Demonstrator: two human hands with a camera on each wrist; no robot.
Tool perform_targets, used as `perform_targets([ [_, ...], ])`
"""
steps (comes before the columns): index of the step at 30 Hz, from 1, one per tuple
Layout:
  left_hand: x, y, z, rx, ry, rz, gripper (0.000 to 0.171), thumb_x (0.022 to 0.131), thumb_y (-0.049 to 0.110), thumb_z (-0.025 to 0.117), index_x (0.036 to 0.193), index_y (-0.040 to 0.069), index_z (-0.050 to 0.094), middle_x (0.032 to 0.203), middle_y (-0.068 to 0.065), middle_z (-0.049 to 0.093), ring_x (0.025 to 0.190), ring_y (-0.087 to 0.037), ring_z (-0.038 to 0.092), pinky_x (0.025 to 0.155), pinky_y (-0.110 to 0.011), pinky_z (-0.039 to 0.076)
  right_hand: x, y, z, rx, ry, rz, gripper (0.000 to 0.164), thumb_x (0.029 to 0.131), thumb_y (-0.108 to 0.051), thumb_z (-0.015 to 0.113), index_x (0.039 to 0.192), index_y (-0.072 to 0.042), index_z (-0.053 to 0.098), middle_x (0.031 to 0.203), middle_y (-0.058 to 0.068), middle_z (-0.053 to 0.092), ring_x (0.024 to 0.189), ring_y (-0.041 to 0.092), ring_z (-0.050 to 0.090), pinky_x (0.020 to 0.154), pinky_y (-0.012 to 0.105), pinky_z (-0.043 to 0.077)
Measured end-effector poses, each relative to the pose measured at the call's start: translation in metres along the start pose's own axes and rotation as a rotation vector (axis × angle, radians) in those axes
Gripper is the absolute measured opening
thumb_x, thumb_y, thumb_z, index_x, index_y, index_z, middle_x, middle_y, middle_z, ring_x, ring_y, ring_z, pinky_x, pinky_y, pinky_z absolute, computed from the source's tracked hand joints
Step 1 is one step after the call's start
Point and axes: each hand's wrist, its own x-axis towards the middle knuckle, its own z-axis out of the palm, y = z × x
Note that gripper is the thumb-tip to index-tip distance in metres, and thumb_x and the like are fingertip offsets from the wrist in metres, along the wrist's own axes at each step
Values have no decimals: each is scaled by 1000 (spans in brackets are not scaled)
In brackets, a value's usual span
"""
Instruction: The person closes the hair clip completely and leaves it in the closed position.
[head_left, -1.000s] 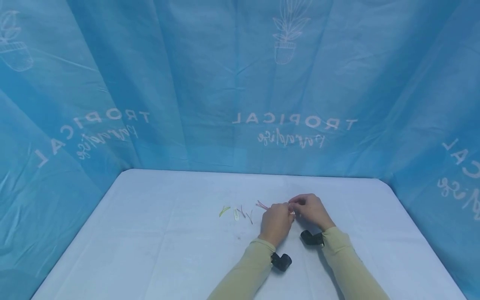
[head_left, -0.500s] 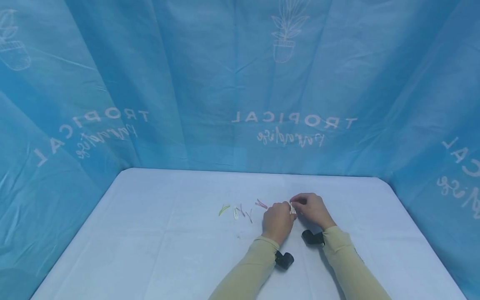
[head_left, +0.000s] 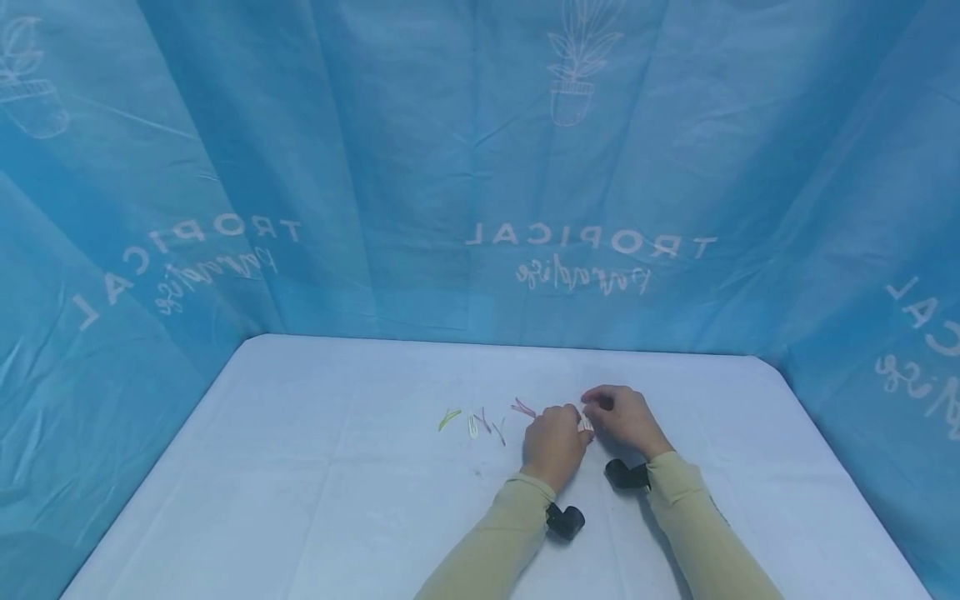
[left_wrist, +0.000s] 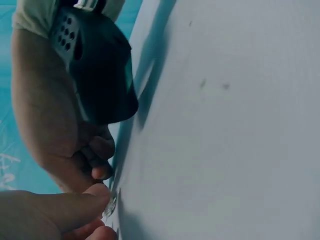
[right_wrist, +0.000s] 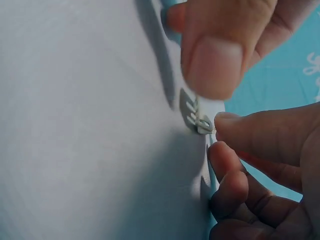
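A small white hair clip is between the two hands, right of the table's middle. My left hand pinches one end of it at the thumb tip; in the left wrist view the clip shows as a glint beside that thumb. My right hand is bent over the other end, its index fingertip a little apart from its thumb. In the right wrist view the right thumb hides the clip's upper part, and pale prongs of the clip stick out below. I cannot tell whether the right hand grips it.
Left of the hands lie a yellow-green hair clip, a white one and several pinkish ones, such as this splayed clip. White cloth covers the table. Blue curtains hang around it. Each wrist carries a black camera.
The white clip has come into clearer view between the hands. My right index fingertip and thumb have moved slightly apart. The clips on the table have not moved.
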Motion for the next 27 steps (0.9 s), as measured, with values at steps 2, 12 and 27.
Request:
perform_targets([
  [2, -2, -2, -5, -23, 7, 9, 26, 88, 35, 79, 99, 12, 75, 88, 0, 73, 80, -16, 70, 64, -28, 53, 0, -1, 0, -1, 8, -8, 22, 95, -10, 63, 114, -1, 71, 109, 16, 71, 100, 31, 64, 88, 50, 50],
  [12, -10, -17, -31, -134, 100, 27, 20, 88, 25, 78, 99, 8, 76, 84, -1, 73, 77, -14, 70, 67, -28, 53, 2, -11, -1, -18, 61, -57, 22, 95, -12, 64, 114, -2, 72, 103, 12, 71, 84, 22, 60, 71, 35, 47],
  [27, -18, -58, -51, -130, 227, -61, 12, 83, 15, 81, 90, 8, 75, 68, 1, 68, 63, -14, 64, 54, -29, 48, 10, -40, 10, 28, 20, -105, 21, 96, -11, 65, 114, -3, 72, 98, 10, 71, 73, 18, 58, 64, 32, 49],
])
